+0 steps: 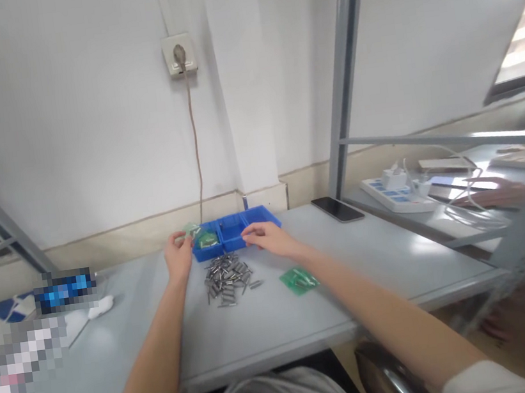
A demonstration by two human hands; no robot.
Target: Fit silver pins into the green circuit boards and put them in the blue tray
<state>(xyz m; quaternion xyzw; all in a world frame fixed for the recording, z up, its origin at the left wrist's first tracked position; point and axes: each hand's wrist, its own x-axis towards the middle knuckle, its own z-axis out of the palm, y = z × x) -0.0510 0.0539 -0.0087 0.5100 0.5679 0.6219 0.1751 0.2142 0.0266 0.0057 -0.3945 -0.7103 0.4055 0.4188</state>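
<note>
At the far edge of the grey bench [308, 319], against the white wall, sits a blue tray [233, 229] divided into compartments, and both hands are up at it. The left hand [178, 258] is at the tray's left end, its fingers curled around a small green piece [193, 229] held between thumb and fingertips just above the tray's left corner; the piece is too blurred to tell more than its colour. The right hand [268, 237] rests on the tray's front rim towards its right end, fingers bent and close together, touching the blue wall; whether it pinches anything there I cannot tell. Inside the left compartment lie more green pieces [208, 241]. Just in front of the tray, between the two forearms, a loose heap of small metal pins [228, 279] is scattered on the bench, touching one another and pointing every way. Right of the heap, just beside the right forearm, lies a green circuit board [299, 280] flat on the bench. Farther right, near the back edge, a dark phone [337, 208] lies face up. Beyond a grey frame post [341, 76], on a neighbouring surface, a white power strip [395, 192] holds plugs and white cables, and another person's hand [495, 197] rests there. A cord hangs from a wall socket [179, 54] down behind the tray. On the left lies a wad of white cloth [100, 306].
</note>
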